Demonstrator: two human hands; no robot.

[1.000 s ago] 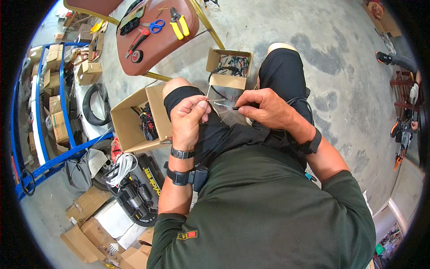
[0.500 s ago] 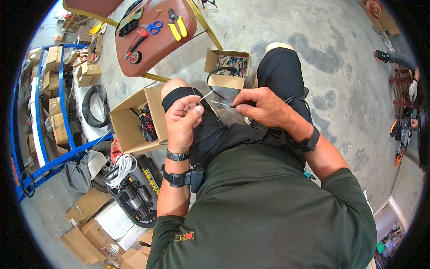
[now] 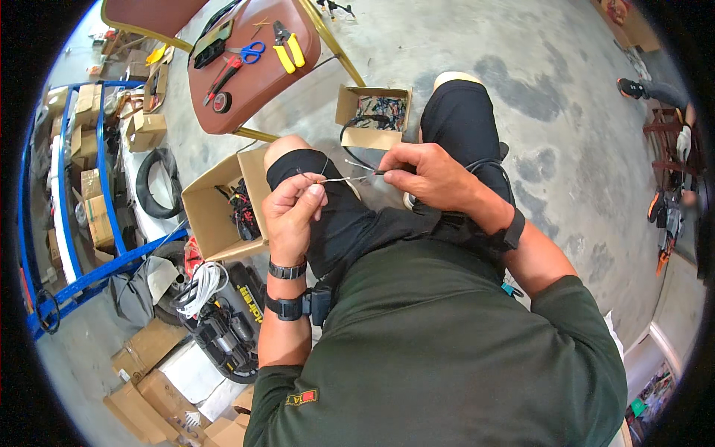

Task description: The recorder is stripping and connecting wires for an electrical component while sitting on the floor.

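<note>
Hands [image 3: 293, 212] [image 3: 433, 177] hold wires [image 3: 345, 179]; shirt [image 3: 447, 357] bears lettered patch [image 3: 302, 398].

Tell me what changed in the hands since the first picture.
The left hand, pinching a pale wire, shifted slightly left and toward the body. That wire, upright at first, now runs across toward the right hand. Nothing was visibly let go. The right hand's grip on the dark cable end stayed, as did the scissors on the chair.

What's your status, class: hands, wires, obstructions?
Left hand pinches a thin wire. Right hand grips a black cable. Wire spans between hands. No obstruction visible there.
</note>
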